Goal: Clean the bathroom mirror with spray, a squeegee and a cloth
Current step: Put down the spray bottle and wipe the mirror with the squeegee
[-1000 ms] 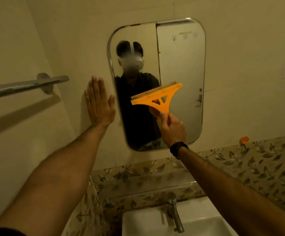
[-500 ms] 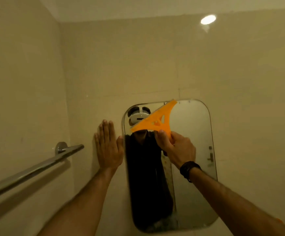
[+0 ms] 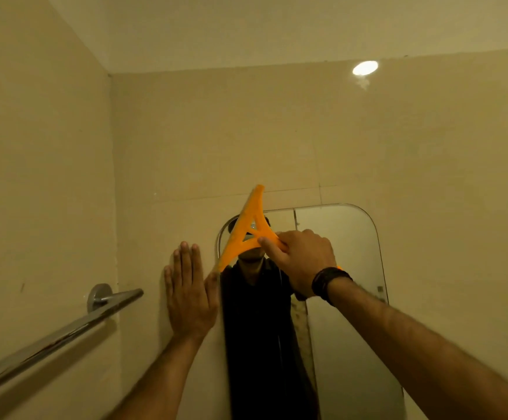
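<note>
Leaning steeply, almost on end, the orange squeegee (image 3: 248, 234) sits over the upper-left corner of the mirror (image 3: 343, 268), its top tip poking past the glass at about 12 o'clock onto the tiled wall (image 3: 246, 131) and its lower tip near the mirror's left edge at about 7 o'clock. The right hand (image 3: 301, 259), coming from 4 o'clock, has fingers clenched round the handle at the apex of the frame; whether the blade actually touches the glass cannot be told. It looks like a light, stiff plastic frame with a soft wiping edge, best held at that handle so pressure spreads evenly; a wet handle could turn slippery, and the mirror itself is fragile, so moderate force seems wise. At 9 o'clock of the mirror, the left hand (image 3: 190, 295) lies flat with straight fingers pressed on the wall, just beside the frame. Farther out at 8 o'clock, a metal towel bar (image 3: 64, 331) juts from the side wall.
</note>
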The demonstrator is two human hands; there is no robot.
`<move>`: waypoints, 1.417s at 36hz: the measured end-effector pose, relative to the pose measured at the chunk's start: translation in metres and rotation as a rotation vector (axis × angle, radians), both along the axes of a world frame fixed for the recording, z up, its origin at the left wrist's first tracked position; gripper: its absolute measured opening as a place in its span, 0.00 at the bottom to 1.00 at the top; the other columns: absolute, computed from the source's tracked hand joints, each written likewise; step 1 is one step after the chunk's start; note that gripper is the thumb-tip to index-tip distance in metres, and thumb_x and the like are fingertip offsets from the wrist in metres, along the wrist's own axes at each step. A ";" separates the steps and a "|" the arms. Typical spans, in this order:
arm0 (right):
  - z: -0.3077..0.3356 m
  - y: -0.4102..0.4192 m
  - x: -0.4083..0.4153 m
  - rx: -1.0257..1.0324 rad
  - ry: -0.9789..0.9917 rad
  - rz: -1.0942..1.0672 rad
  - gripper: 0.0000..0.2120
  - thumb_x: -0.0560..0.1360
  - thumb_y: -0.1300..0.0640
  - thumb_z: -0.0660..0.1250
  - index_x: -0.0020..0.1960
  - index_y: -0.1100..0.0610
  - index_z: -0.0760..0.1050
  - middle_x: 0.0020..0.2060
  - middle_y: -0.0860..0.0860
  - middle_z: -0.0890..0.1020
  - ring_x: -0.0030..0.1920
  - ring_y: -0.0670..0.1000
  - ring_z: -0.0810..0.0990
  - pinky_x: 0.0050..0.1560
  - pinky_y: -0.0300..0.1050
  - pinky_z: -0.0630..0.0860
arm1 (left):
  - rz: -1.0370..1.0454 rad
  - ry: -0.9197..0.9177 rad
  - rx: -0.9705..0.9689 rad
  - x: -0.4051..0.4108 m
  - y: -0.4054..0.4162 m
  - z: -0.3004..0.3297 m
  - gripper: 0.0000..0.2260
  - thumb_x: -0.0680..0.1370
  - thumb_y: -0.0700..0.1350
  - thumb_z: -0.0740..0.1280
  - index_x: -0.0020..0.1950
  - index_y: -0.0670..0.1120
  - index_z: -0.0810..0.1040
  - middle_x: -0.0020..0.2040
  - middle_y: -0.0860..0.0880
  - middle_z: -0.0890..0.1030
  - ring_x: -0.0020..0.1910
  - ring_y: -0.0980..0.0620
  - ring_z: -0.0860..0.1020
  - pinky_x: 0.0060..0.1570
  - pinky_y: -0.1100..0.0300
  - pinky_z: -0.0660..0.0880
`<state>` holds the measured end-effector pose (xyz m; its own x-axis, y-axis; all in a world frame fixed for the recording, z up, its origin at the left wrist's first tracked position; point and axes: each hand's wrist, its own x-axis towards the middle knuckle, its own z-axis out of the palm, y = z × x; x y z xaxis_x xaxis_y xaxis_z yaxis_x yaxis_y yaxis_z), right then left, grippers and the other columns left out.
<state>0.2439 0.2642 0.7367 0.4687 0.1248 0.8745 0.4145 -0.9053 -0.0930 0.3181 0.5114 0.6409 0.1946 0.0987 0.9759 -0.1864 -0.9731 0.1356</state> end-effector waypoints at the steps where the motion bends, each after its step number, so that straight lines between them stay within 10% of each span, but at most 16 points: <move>1: -0.002 -0.003 0.001 0.001 0.007 -0.009 0.31 0.78 0.29 0.49 0.36 0.52 0.74 0.26 0.47 0.72 0.26 0.47 0.70 0.29 0.41 0.66 | 0.005 -0.003 0.003 0.000 0.000 0.000 0.31 0.85 0.56 0.51 0.86 0.45 0.52 0.86 0.45 0.51 0.85 0.46 0.50 0.83 0.42 0.51; 26: -0.038 -0.068 -0.010 0.457 -0.074 0.149 0.34 0.75 0.28 0.51 0.34 0.55 0.75 0.25 0.51 0.73 0.26 0.48 0.68 0.30 0.43 0.65 | 0.006 0.023 -0.034 -0.007 -0.006 0.001 0.31 0.85 0.55 0.50 0.86 0.45 0.49 0.86 0.45 0.50 0.85 0.46 0.49 0.83 0.45 0.45; 32: -0.016 -0.040 -0.005 0.468 0.075 0.100 0.37 0.75 0.27 0.47 0.40 0.56 0.79 0.33 0.52 0.83 0.34 0.54 0.81 0.38 0.52 0.80 | 0.016 0.021 -0.024 -0.007 -0.006 0.001 0.31 0.85 0.55 0.50 0.86 0.44 0.50 0.86 0.44 0.50 0.85 0.45 0.49 0.83 0.44 0.47; 42: -0.124 -0.026 0.004 0.605 0.276 0.252 0.24 0.79 0.32 0.51 0.43 0.49 0.75 0.33 0.47 0.78 0.30 0.45 0.75 0.30 0.38 0.64 | 0.006 0.021 -0.025 -0.008 -0.006 0.001 0.31 0.85 0.54 0.51 0.86 0.44 0.48 0.86 0.45 0.49 0.85 0.46 0.47 0.84 0.45 0.44; 51: -0.227 -0.025 -0.015 0.730 0.328 0.208 0.37 0.71 0.23 0.46 0.31 0.54 0.70 0.22 0.45 0.68 0.23 0.43 0.65 0.29 0.44 0.62 | 0.015 0.036 -0.023 -0.010 -0.008 0.001 0.30 0.86 0.55 0.48 0.85 0.45 0.45 0.86 0.44 0.47 0.85 0.45 0.46 0.83 0.44 0.44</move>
<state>0.2292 0.2388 0.5098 0.7441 -0.3097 0.5919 0.4164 -0.4779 -0.7735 0.3078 0.5036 0.6414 0.2275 0.1239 0.9659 -0.1668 -0.9723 0.1640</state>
